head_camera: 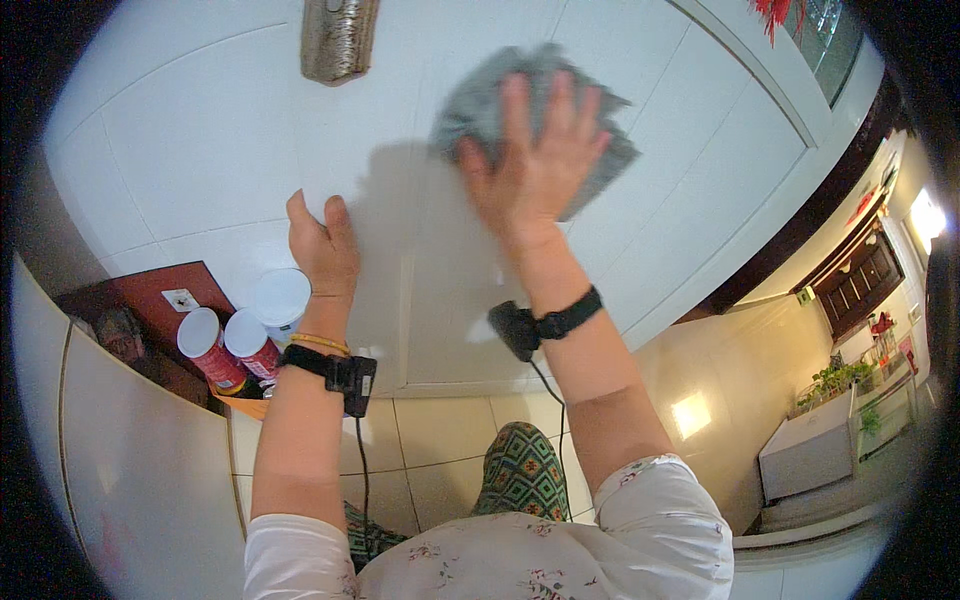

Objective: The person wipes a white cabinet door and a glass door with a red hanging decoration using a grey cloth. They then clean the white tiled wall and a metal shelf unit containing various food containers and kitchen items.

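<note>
Flat against a white panelled door point(465, 300), my right hand point(536, 150) presses a grey cloth point(480, 97) with its fingers spread. Both hand and cloth are blurred. Lower and to the left, my left hand point(326, 251) holds nothing visible, its thumb and forefinger apart. It is close to the door, but I cannot tell whether it touches. Above the left hand is a worn metal door handle plate point(337, 41). Each wrist wears a black strap with a small device and a cable.
Several canisters with white lids point(201, 334) stand in an orange box point(247, 407) at the left, beside a reddish-brown board point(161, 292). A pale cabinet panel point(150, 450) borders them. Beige floor tiles point(439, 427) lie below. At the right are green plants point(836, 382) and a dark door point(862, 274).
</note>
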Demonstrator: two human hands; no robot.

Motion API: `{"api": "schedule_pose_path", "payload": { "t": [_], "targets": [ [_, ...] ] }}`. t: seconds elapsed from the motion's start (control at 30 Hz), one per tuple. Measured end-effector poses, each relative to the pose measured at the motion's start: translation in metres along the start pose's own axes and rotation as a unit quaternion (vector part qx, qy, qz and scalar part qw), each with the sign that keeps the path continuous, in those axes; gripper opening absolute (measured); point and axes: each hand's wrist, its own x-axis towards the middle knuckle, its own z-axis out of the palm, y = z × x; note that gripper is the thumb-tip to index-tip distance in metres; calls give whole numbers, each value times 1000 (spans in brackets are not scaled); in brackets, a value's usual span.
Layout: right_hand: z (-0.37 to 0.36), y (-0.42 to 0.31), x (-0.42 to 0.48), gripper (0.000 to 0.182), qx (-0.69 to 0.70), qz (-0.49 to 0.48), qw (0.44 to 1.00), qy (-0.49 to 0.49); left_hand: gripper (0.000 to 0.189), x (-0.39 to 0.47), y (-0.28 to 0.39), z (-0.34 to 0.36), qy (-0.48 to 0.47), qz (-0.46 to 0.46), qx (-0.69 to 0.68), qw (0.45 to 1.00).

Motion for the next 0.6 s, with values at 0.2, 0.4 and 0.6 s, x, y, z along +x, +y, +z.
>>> {"api": "schedule_pose_path", "payload": {
  "t": [0.2, 0.4, 0.6],
  "targets": [
    [13, -42, -40, 70, 21, -3, 999, -49, 53, -4, -19, 5, 4, -9, 30, 999],
    [8, -2, -131, 68, 42, -95, 979, -177, 51, -4, -15, 4, 3, -52, 26, 998],
    [-17, 105, -175, 62, -37, 94, 994, 30, 47, -4, -21, 3, 41, -29, 44, 998]
  ]
}}
